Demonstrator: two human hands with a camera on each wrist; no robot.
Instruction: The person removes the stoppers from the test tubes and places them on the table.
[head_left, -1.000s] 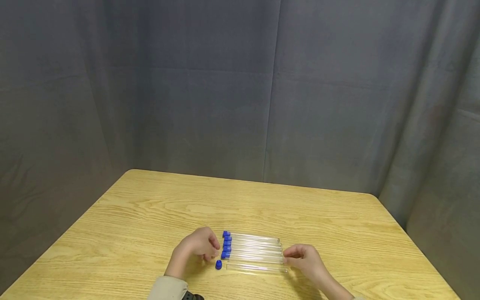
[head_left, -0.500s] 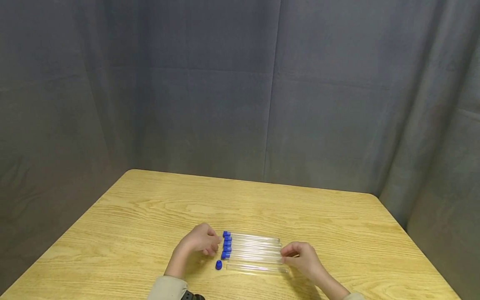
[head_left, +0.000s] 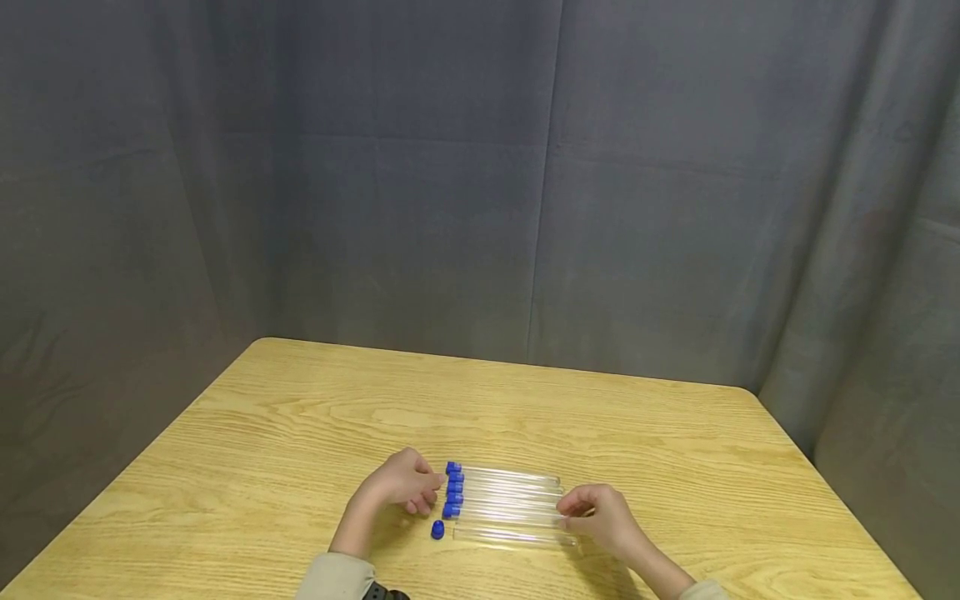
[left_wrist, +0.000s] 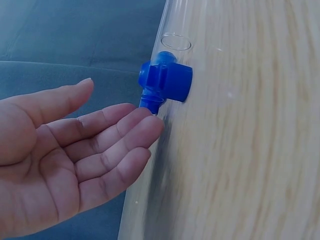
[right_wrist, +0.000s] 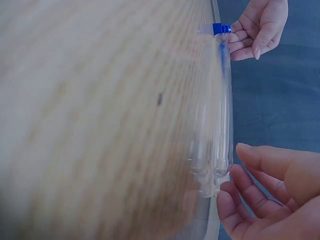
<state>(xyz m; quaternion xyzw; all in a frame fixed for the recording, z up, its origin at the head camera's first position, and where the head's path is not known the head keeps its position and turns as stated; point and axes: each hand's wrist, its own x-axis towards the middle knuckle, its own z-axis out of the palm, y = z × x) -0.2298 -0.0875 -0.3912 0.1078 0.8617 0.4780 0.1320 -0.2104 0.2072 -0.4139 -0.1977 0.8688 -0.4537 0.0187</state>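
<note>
Head view, from above, forward and down across the table; wrist views, close in, tilted sideways, sharing the left hand and caps

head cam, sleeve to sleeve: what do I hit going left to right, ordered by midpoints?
Left sleeve → left hand → loose blue cap → row of blue caps → clear tubes → right hand → right sleeve.

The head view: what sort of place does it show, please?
Probably a screened-off work or recording space: a wood-grain table with dark gray fabric hanging behind it and at both sides, and clear tubes lying side by side on the tabletop.
</note>
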